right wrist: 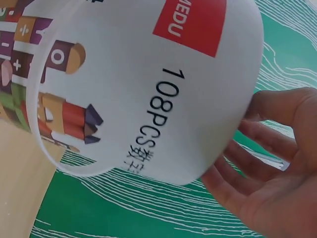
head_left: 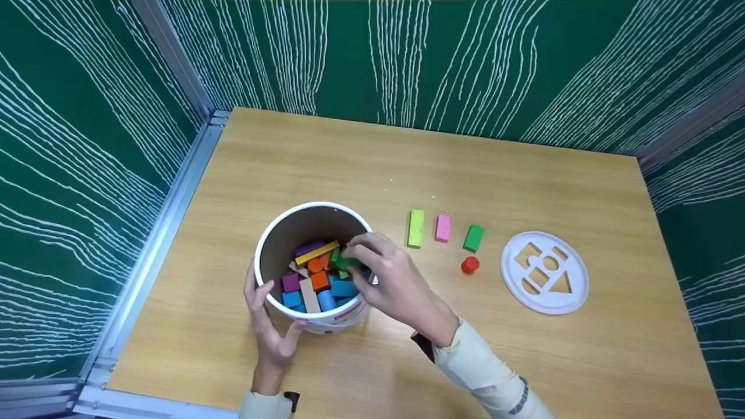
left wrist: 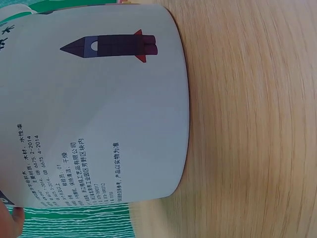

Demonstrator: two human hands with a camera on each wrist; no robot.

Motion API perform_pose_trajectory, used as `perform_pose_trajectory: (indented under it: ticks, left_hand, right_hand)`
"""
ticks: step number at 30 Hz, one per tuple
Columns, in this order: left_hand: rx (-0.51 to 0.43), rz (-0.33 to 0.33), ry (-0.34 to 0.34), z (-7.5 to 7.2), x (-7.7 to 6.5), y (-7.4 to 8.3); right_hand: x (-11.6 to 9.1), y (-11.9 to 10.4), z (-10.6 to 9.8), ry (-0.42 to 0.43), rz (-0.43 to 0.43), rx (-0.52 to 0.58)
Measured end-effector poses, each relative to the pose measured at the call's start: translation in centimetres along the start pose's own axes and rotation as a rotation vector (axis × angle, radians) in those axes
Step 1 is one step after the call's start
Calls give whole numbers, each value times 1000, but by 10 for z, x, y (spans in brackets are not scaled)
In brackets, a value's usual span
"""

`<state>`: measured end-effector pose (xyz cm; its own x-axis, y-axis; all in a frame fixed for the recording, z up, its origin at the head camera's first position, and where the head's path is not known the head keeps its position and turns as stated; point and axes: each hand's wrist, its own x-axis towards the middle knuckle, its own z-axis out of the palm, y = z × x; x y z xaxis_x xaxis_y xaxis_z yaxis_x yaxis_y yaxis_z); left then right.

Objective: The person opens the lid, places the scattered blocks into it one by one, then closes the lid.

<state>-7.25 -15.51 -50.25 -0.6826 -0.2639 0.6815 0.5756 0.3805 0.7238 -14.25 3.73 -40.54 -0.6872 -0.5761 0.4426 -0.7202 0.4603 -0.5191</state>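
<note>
A white round bucket (head_left: pixel 314 323) with printed sides stands on the table, tilted slightly toward me, with many coloured wooden blocks (head_left: pixel 319 282) inside. My left hand (head_left: pixel 270 337) grips its near left side, fingers around the wall and thumb at the front rim; a fingertip (left wrist: pixel 15 223) of it shows in the left wrist view. Over the right rim reaches my right hand (head_left: pixel 387 276), its thumb and fingers pinching a green block (head_left: pixel 348 261) inside the bucket. In the right wrist view the bucket's wall (right wrist: pixel 198 104) hides the right fingertips.
Right of the bucket lie a lime block (head_left: pixel 415 228), a pink block (head_left: pixel 443 228) and a green rectangular block (head_left: pixel 474 238). A red cylinder (head_left: pixel 470 265) stands just below them. Farther right is a white lid (head_left: pixel 524 294) with shaped holes. Green walls (head_left: pixel 349 64) enclose the table (head_left: pixel 611 233).
</note>
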Motion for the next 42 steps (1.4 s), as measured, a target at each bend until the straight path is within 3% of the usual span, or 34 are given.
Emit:
perform_pose_trajectory:
  ticks: [11, 22, 28, 42]
  left_hand:
    - [13, -22, 3, 0, -2, 2]
    - [2, 5, 24, 1, -3, -2]
    - [-6, 22, 29, 2, -4, -7]
    - [-6, -5, 22, 2, -6, -6]
  right_hand:
    - [-7, 12, -19, 99, 36, -39]
    - [-23, 31, -22, 163, 116, -52]
    - [-32, 44, -23, 215, 114, -66]
    - [-51, 71, -22, 187, 273, -112]
